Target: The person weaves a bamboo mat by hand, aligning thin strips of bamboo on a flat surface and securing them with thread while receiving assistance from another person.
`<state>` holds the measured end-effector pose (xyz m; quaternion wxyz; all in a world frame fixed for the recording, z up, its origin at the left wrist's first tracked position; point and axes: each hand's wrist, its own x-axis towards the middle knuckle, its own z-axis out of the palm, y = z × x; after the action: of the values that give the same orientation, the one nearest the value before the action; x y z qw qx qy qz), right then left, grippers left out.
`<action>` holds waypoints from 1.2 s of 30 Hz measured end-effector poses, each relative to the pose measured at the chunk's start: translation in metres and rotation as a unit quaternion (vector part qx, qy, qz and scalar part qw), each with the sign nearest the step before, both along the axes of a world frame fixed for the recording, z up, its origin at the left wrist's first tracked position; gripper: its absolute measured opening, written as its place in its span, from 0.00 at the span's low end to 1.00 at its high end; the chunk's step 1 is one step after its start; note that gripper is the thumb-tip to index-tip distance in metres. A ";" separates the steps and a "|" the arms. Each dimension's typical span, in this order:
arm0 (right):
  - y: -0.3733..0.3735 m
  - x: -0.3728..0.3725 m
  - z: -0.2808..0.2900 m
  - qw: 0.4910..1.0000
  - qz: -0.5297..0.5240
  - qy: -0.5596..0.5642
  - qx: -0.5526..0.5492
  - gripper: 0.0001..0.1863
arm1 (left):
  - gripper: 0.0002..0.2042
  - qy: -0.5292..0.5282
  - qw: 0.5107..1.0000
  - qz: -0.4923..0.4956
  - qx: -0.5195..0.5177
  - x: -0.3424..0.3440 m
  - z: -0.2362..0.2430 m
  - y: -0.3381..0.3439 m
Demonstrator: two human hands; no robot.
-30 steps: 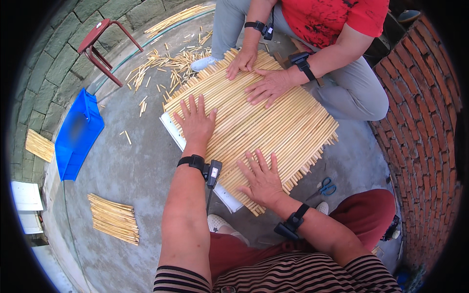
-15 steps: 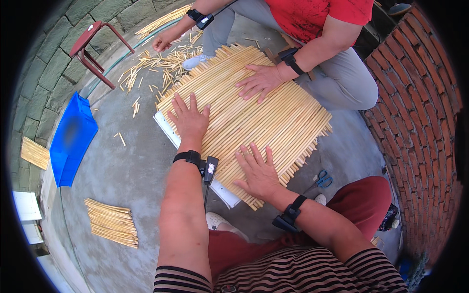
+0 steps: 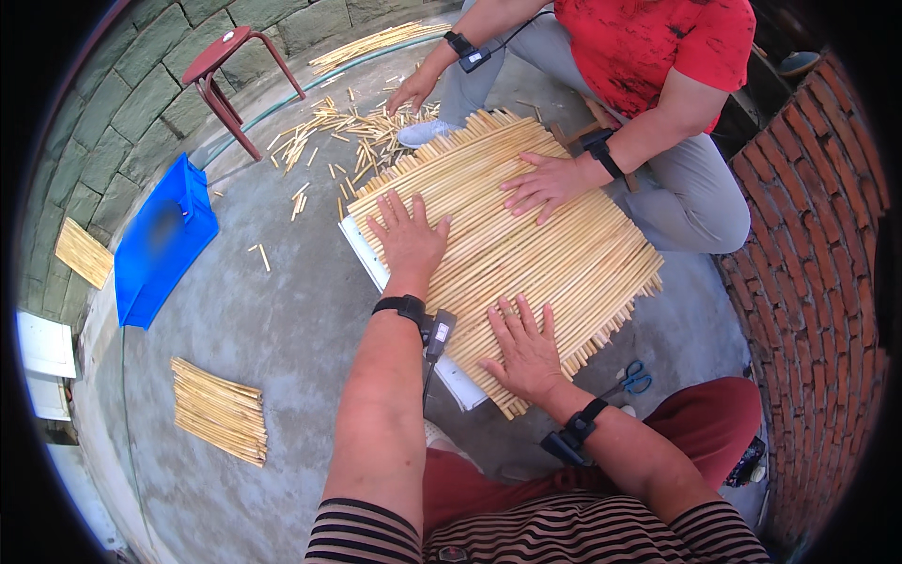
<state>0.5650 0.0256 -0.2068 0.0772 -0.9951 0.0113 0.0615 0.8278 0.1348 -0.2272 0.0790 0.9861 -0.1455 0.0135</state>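
Hands point(image 3: 414, 244) point(image 3: 531, 359) flat on sticks point(image 3: 484, 258), white left-wrist label point(image 3: 442, 332)

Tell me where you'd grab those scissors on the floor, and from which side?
I'd take the scissors by the blue handle loops, coming down from the person's right. They seem to lie flat, loops at the right end and blades pointing left, so that should keep fingers off the blades.

A layer of slim yellow cane-like sticks point(image 3: 526, 268) lies on a flat white board point(image 3: 460, 383), beneath the left hand point(image 3: 413, 244) and right hand point(image 3: 529, 357). To its left are a blue rectangular plastic bin point(image 3: 148, 296) and, nearer the person, a flat yellow stick bundle point(image 3: 218, 412); to its right, blue-handled scissors point(image 3: 630, 379) and a red brick wall point(image 3: 813, 254).
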 end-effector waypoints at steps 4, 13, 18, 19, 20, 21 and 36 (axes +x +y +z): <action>-0.001 -0.002 0.000 0.999 0.009 -0.035 -0.005 0.48 | 0.39 -0.005 1.000 0.005 -0.006 -0.001 0.003 -0.001; -0.004 -0.001 -0.002 0.999 0.013 -0.033 0.016 0.46 | 0.40 0.015 0.999 0.018 0.034 0.000 0.006 -0.005; -0.006 -0.005 -0.016 0.997 0.009 -0.053 0.047 0.47 | 0.39 -0.027 0.998 0.021 0.061 0.005 -0.009 -0.007; -0.006 -0.004 -0.017 0.997 0.010 -0.059 0.048 0.47 | 0.39 -0.035 0.996 0.027 0.075 0.006 -0.011 -0.006; -0.006 -0.004 -0.018 0.998 0.012 -0.048 0.048 0.48 | 0.39 -0.037 0.997 0.024 0.068 0.007 -0.012 -0.006; -0.006 -0.004 -0.018 0.997 0.013 -0.063 0.050 0.48 | 0.39 -0.043 0.996 0.024 0.071 0.008 -0.014 -0.006; -0.008 -0.004 -0.020 0.996 0.016 -0.069 0.058 0.49 | 0.39 -0.082 0.992 0.024 0.096 0.013 -0.028 -0.003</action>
<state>0.5609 0.0179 -0.2264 0.1346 -0.9908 -0.0134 -0.0050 0.8411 0.1322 -0.2556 -0.0283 0.9879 -0.1286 0.0825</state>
